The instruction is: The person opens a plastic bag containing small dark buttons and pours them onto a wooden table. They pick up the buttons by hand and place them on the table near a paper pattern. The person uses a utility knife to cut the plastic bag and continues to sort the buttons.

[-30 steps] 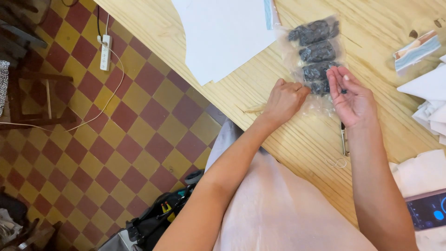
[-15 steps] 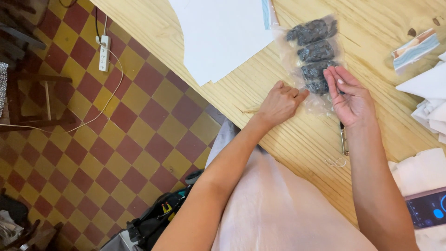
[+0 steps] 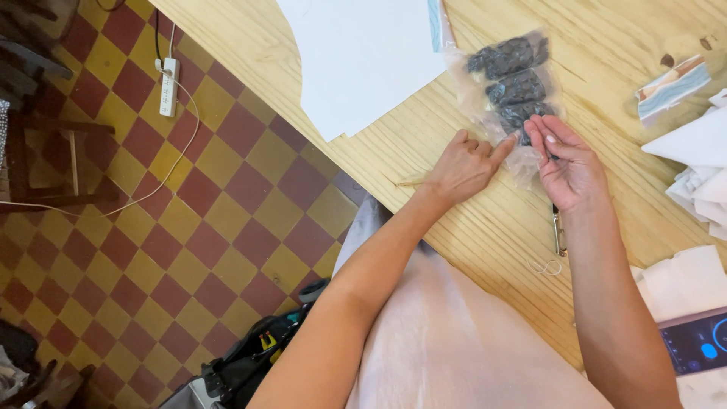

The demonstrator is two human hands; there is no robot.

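A clear plastic bag [image 3: 509,83] of dark lumps lies on the wooden worktop [image 3: 606,45], right of white paper sheets [image 3: 363,53]. The left hand [image 3: 463,168], loosely curled, touches the bag's near edge; the right hand [image 3: 569,163] pinches that edge.

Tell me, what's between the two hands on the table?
In the head view, the near end of the clear plastic bag lies between the left hand and right hand.

Phone [image 3: 695,344] is cut by the right edge. A slim tool [image 3: 559,231] is partly covered by the right hand [image 3: 569,167]; its kind cannot be told.
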